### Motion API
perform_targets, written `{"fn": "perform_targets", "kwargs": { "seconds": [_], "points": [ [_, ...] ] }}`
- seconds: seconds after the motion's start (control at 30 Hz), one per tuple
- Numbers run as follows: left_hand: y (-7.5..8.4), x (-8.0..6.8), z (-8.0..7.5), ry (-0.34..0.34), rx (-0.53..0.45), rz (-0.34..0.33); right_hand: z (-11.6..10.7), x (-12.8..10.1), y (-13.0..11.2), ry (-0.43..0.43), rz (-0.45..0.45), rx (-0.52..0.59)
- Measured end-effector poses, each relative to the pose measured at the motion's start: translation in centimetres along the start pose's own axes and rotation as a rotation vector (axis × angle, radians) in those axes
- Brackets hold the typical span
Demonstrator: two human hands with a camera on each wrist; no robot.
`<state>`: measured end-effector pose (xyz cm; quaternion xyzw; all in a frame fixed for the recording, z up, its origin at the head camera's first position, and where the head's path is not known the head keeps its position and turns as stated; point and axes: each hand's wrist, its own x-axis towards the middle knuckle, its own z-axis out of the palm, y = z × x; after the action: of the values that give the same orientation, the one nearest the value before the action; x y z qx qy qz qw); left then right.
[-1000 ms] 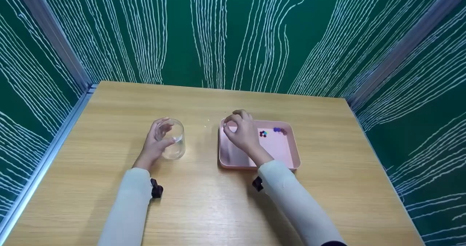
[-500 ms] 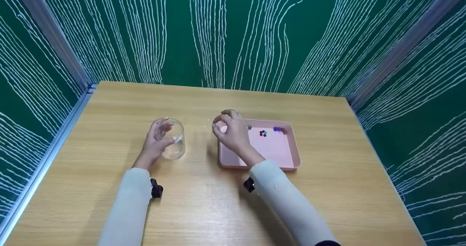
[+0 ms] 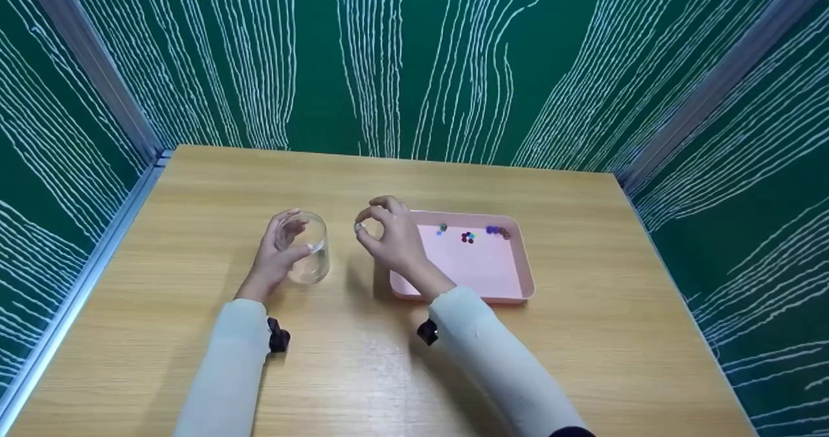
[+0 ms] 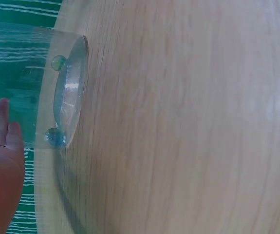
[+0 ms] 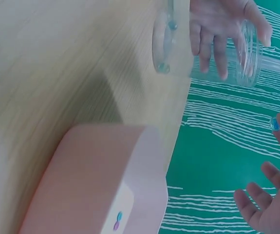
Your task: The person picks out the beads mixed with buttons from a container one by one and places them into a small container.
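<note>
My left hand (image 3: 275, 259) grips a clear glass jar (image 3: 311, 268), fingers and thumb round its side. The jar stands upright on the table. At its bottom lie two greenish clear marbles, the nearer marble (image 4: 55, 138) and the other marble (image 4: 58, 62). My right hand (image 3: 395, 239) pinches a clear marble with blue in it (image 5: 275, 124) between thumb and forefinger, the other fingers spread. This hand is in the air between the jar and a pink tray (image 3: 476, 288), over the tray's left edge.
Inside the tray, dark red and coloured beads (image 3: 467, 237) lie in a cluster, with blue and brown marbles (image 3: 497, 231) at the back right and a greenish marble (image 3: 443, 227) at the back left. Green walls with white lines surround the wooden table (image 3: 363, 372).
My right hand has moved left from over the tray toward the jar, carrying the marble. The greenish marble at the tray's back left has come into sight. My left hand and the jar stay put.
</note>
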<state>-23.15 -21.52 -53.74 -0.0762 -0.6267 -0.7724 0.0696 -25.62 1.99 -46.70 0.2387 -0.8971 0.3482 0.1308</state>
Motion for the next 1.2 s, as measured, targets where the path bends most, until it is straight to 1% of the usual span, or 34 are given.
{"fn": "perform_targets", "kwargs": {
  "seconds": [0.17, 0.27, 0.37, 0.5, 0.67, 0.83, 1.07, 1.2],
  "points": [
    [-0.1, 0.0, 0.0, 0.009, -0.013, 0.019, 0.7, 0.1, -1.3, -0.018, 0.019, 0.042],
    [-0.2, -0.1, 0.0, 0.013, -0.013, 0.014, 1.3, 0.1, -2.1, -0.039, 0.025, 0.070],
    [-0.2, -0.1, 0.0, 0.005, -0.009, -0.002, 1.8, 0.1, -2.5, -0.054, 0.013, 0.071],
    [-0.2, -0.2, 0.0, -0.003, 0.001, -0.014, 2.5, 0.0, -2.6, -0.062, -0.001, 0.066],
    [0.0, -0.1, 0.1, 0.006, -0.004, 0.010, 3.1, 0.1, -2.7, -0.068, -0.004, 0.089],
    [0.0, 0.0, 0.1, 0.006, -0.011, 0.030, 3.5, 0.2, -3.0, -0.075, 0.026, 0.128],
    [-0.2, 0.1, -0.1, -0.011, 0.026, 0.048, 4.2, 0.1, -3.1, -0.081, 0.052, 0.171],
    [-0.3, 0.1, -0.1, -0.008, 0.017, 0.045, 4.6, 0.1, -3.1, -0.081, 0.076, 0.192]
  ]
}}
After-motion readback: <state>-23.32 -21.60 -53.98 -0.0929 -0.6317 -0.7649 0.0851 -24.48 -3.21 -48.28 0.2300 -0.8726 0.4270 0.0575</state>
